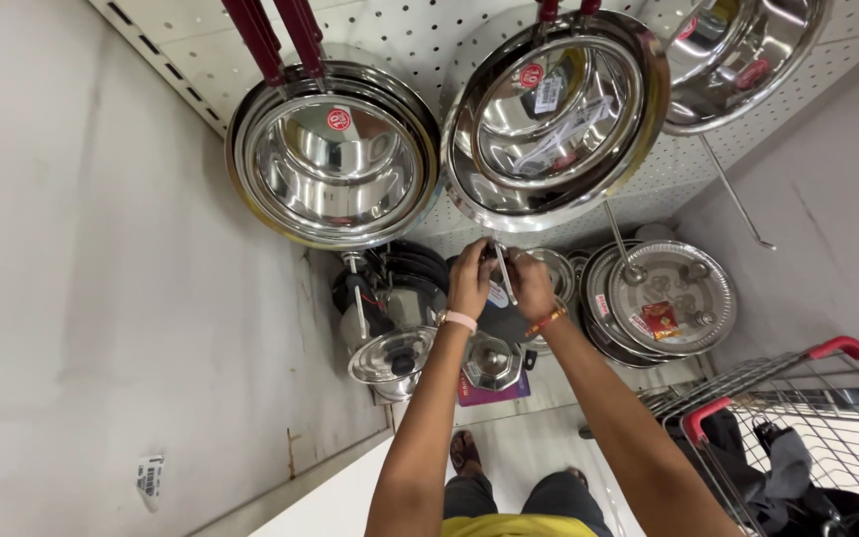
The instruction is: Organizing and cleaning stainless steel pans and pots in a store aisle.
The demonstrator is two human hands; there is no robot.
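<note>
**Both hands on a thin metal rod at the pegboard**

L hand (470, 278) & R hand (531, 281) meet just under the big steel pan (556, 117) hanging on the pegboard wall (420, 40), fingers pinched shut round a slim metal rod (502, 273), prob. a display hook or handle; too small to tell which. Rod sits between both hands, near the pan's lower rim.

Handling, as I judge it: stiff, light, smooth steel, so slippery; a pinch close to each end looks best. Second steel pan (333, 154) hangs toward the wall's left edge, round steel tray (670, 296) lower right, wire cart (797, 428) beside the R arm.
</note>
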